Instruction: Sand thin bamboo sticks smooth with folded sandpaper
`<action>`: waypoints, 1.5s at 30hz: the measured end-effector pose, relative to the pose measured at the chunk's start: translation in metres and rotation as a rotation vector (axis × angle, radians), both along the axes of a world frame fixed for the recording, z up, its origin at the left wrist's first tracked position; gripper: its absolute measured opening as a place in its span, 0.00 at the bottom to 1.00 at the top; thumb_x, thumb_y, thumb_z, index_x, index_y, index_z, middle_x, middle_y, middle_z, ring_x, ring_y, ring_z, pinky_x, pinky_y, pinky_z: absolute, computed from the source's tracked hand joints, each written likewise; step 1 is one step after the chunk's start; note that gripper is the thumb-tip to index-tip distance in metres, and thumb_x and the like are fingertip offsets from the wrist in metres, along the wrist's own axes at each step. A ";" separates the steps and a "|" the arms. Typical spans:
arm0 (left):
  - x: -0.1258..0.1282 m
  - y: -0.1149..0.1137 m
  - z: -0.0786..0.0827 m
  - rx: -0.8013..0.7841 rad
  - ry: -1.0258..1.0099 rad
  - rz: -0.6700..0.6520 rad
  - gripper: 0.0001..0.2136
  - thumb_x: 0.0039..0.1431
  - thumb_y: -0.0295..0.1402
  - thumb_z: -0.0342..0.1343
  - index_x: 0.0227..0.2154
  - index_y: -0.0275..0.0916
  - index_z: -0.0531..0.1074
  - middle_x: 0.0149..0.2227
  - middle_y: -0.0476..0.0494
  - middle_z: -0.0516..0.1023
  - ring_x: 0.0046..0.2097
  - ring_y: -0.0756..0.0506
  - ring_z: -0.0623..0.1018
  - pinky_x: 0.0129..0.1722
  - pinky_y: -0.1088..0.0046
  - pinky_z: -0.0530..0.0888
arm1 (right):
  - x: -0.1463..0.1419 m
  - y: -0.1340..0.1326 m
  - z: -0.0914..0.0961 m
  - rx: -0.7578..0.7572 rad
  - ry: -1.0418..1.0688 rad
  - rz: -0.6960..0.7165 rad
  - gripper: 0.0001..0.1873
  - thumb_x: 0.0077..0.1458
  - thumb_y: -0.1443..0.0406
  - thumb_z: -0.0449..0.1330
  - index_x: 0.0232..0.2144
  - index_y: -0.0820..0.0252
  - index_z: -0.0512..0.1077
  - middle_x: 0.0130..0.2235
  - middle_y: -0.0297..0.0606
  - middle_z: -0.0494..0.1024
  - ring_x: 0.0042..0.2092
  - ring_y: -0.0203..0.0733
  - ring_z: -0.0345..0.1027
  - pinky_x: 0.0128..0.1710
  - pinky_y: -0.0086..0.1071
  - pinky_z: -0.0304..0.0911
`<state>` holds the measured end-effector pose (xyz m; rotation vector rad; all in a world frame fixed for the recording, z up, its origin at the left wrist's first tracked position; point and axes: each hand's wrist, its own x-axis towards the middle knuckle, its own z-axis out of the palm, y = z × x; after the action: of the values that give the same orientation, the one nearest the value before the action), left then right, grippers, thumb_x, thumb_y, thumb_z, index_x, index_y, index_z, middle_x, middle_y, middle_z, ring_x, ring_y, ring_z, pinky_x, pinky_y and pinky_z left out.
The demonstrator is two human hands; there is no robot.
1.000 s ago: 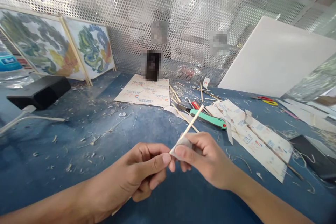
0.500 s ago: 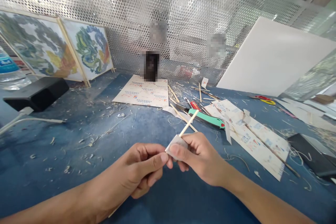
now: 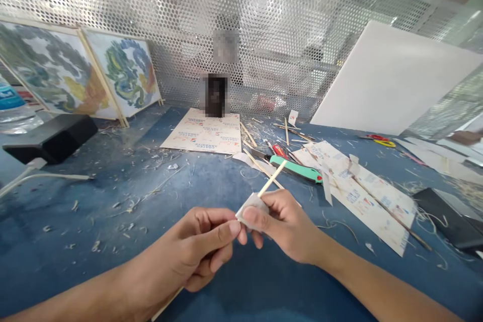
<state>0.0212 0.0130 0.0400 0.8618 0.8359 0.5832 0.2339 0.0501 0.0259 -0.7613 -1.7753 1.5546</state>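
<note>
A thin pale wooden stick runs slantwise through both hands, its lower end showing below my left wrist. My left hand is closed, pinching the stick between thumb and fingers. Close beside it, my right hand presses a folded piece of sandpaper around the stick, thumb on top. The stick's upper end sticks out beyond the paper. Inside the fold, the stick is hidden. Just past the right hand lies a green-handled folding saw on the blue table.
Printed sandpaper sheets lie at the back and right. Wood shavings and thin sticks litter the table. Red-and-yellow scissors lie far right. Painted panels, a black box and a water bottle stand left. A white board leans behind.
Both hands keep their hold and stay almost in place. The sandpaper has shifted very slightly left toward my left hand. The camera view has moved a little.
</note>
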 end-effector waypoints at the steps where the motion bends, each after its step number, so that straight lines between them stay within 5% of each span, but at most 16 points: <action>1: 0.000 0.000 0.001 0.004 -0.003 0.007 0.12 0.65 0.45 0.61 0.33 0.41 0.76 0.19 0.60 0.59 0.19 0.56 0.45 0.16 0.80 0.45 | 0.000 0.000 0.000 0.018 -0.012 0.004 0.21 0.68 0.53 0.61 0.29 0.61 0.78 0.24 0.34 0.76 0.24 0.32 0.64 0.25 0.28 0.58; 6: -0.001 -0.003 0.005 -0.018 -0.034 -0.002 0.13 0.65 0.45 0.61 0.32 0.41 0.75 0.18 0.60 0.57 0.20 0.56 0.44 0.16 0.81 0.45 | 0.009 0.013 0.005 0.161 0.181 -0.392 0.22 0.68 0.53 0.62 0.25 0.59 0.73 0.19 0.29 0.70 0.21 0.30 0.59 0.22 0.27 0.53; 8: -0.001 -0.005 0.006 -0.033 -0.030 -0.011 0.13 0.65 0.46 0.61 0.33 0.41 0.75 0.18 0.60 0.56 0.20 0.55 0.44 0.16 0.80 0.45 | 0.009 0.013 0.006 0.152 0.195 -0.449 0.24 0.69 0.53 0.60 0.23 0.59 0.71 0.19 0.29 0.70 0.21 0.30 0.60 0.22 0.26 0.54; 12: -0.001 -0.006 0.006 -0.034 0.030 0.027 0.14 0.63 0.47 0.63 0.32 0.41 0.74 0.18 0.60 0.58 0.19 0.56 0.45 0.16 0.80 0.44 | 0.003 0.002 0.005 0.048 -0.027 -0.086 0.24 0.70 0.51 0.59 0.26 0.60 0.76 0.19 0.30 0.71 0.20 0.29 0.60 0.21 0.26 0.53; 14: -0.001 -0.006 0.007 -0.022 0.047 0.036 0.14 0.62 0.47 0.63 0.31 0.41 0.74 0.18 0.61 0.58 0.20 0.56 0.45 0.16 0.80 0.44 | 0.002 0.000 0.006 0.059 -0.081 -0.023 0.24 0.69 0.51 0.60 0.27 0.61 0.78 0.19 0.30 0.71 0.20 0.30 0.60 0.21 0.27 0.53; 18: 0.001 -0.007 0.010 -0.010 0.044 0.029 0.14 0.64 0.47 0.62 0.33 0.41 0.75 0.18 0.61 0.57 0.20 0.55 0.44 0.16 0.80 0.44 | 0.009 0.008 0.009 0.158 0.085 -0.440 0.26 0.69 0.51 0.60 0.21 0.58 0.71 0.18 0.30 0.70 0.19 0.31 0.59 0.20 0.28 0.53; 20: 0.001 -0.007 0.009 -0.016 0.055 0.023 0.14 0.65 0.47 0.61 0.33 0.41 0.75 0.18 0.61 0.57 0.20 0.55 0.44 0.15 0.79 0.45 | 0.010 0.011 0.009 0.175 0.093 -0.523 0.28 0.69 0.50 0.59 0.20 0.58 0.69 0.18 0.30 0.69 0.20 0.31 0.59 0.21 0.29 0.54; 25: -0.001 -0.003 0.005 -0.025 0.041 0.023 0.12 0.67 0.44 0.60 0.34 0.41 0.74 0.18 0.61 0.56 0.19 0.56 0.43 0.16 0.80 0.44 | 0.002 0.006 0.006 0.048 -0.082 -0.127 0.28 0.68 0.49 0.60 0.21 0.60 0.72 0.17 0.32 0.71 0.19 0.30 0.60 0.20 0.27 0.53; 32: -0.003 -0.005 0.009 -0.030 -0.002 -0.005 0.12 0.66 0.44 0.61 0.34 0.40 0.75 0.18 0.61 0.59 0.18 0.57 0.45 0.15 0.79 0.43 | 0.007 0.013 0.004 0.080 0.156 -0.468 0.25 0.67 0.49 0.61 0.25 0.60 0.73 0.18 0.31 0.72 0.19 0.31 0.62 0.20 0.26 0.57; 37: -0.006 -0.005 0.009 -0.030 -0.004 -0.029 0.11 0.67 0.43 0.59 0.34 0.40 0.75 0.18 0.59 0.63 0.17 0.57 0.45 0.14 0.79 0.43 | 0.002 0.008 -0.001 -0.106 0.098 -0.199 0.22 0.66 0.48 0.62 0.38 0.62 0.79 0.25 0.36 0.80 0.21 0.34 0.69 0.21 0.27 0.61; 42: -0.005 -0.002 0.008 -0.021 -0.020 0.025 0.14 0.72 0.41 0.51 0.34 0.38 0.74 0.20 0.58 0.62 0.18 0.57 0.46 0.15 0.80 0.43 | 0.003 0.007 -0.004 -0.127 0.115 -0.166 0.21 0.67 0.50 0.61 0.37 0.62 0.79 0.25 0.36 0.79 0.22 0.33 0.68 0.23 0.26 0.60; 45: -0.006 -0.003 0.008 -0.024 -0.046 0.025 0.13 0.70 0.41 0.54 0.34 0.38 0.73 0.20 0.59 0.61 0.19 0.57 0.46 0.16 0.80 0.44 | 0.005 0.007 -0.004 -0.118 0.118 -0.159 0.21 0.67 0.49 0.62 0.38 0.62 0.80 0.25 0.37 0.79 0.22 0.33 0.67 0.23 0.27 0.59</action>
<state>0.0150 0.0098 0.0485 0.8145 0.8115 0.6112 0.2394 0.0573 0.0217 -0.8279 -1.5119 1.5739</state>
